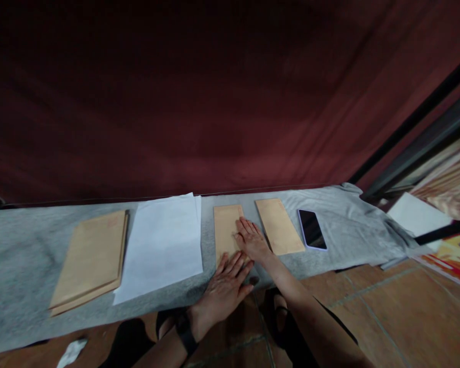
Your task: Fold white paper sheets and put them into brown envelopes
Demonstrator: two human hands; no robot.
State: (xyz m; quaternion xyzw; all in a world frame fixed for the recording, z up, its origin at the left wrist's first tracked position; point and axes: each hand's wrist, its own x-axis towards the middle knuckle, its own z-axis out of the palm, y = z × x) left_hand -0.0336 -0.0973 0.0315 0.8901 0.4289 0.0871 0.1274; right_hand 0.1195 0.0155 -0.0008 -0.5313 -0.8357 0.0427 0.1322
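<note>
A small brown envelope [225,225] lies flat on the grey cloth in front of me, partly covered by both hands. My left hand [227,289] rests on its near end, palm down with fingers stretched out. Across its right side lies my right hand [254,240], also flat, fingers extended and held close together. Another small brown envelope [279,227] is just right of my right hand. To the left are white paper sheets [163,248], slightly fanned, and beyond them a stack of larger brown envelopes [90,255].
A phone [312,230] with a pale purple edge lies right of the envelopes. The grey cloth [348,225] covers a long narrow surface against a dark red curtain [214,128]. Dark bars [425,112] stand at the right. White crumpled tissue [72,352] is on the tiled floor.
</note>
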